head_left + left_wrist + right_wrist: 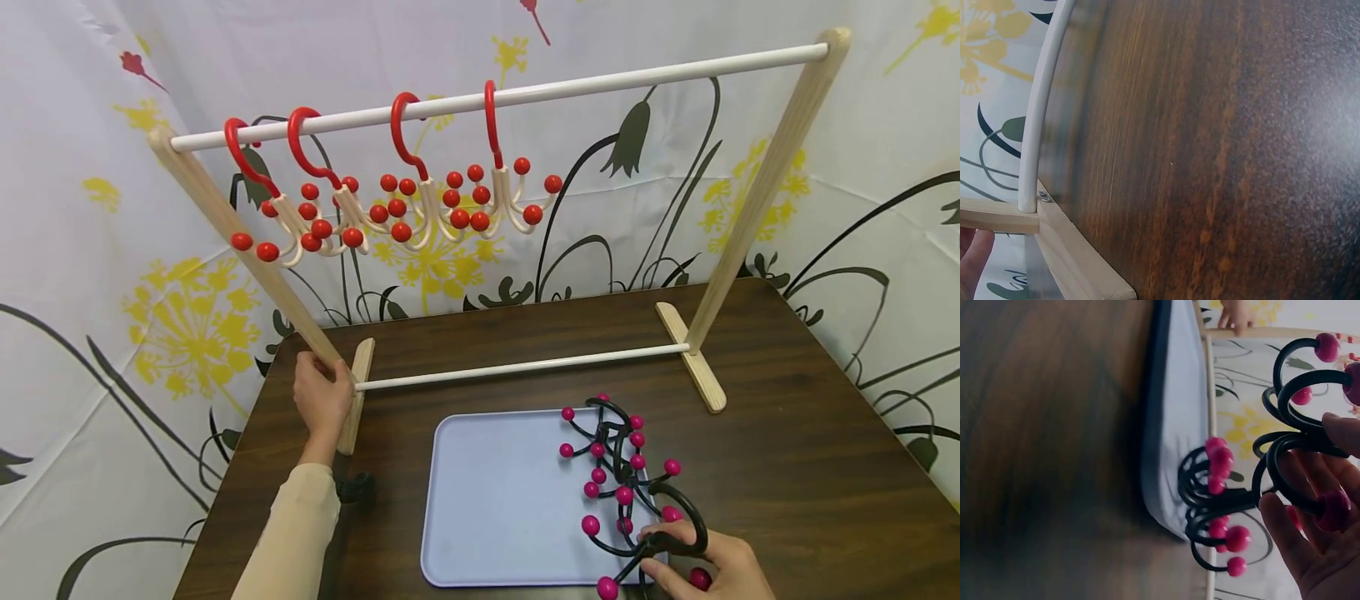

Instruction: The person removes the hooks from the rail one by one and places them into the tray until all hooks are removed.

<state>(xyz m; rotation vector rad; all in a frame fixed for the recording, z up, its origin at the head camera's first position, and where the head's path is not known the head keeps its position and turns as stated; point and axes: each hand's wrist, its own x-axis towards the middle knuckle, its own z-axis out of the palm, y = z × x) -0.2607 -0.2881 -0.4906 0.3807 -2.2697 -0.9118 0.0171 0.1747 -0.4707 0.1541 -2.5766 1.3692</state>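
Hand L [324,393] gripping post [296,312]; hand R [723,567] pinching hngr [654,543]

The head view's lower edge crops the right hand [729,565].

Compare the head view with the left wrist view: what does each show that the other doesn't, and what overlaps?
Head only: red-hooked hangers, top rail, tray, right post, black hangers, right hand pinching one.
Left wrist only: a small metallic piece by the left base foot.
Both: that foot, left hand on the left post, lower rod, tabletop, floral backdrop.
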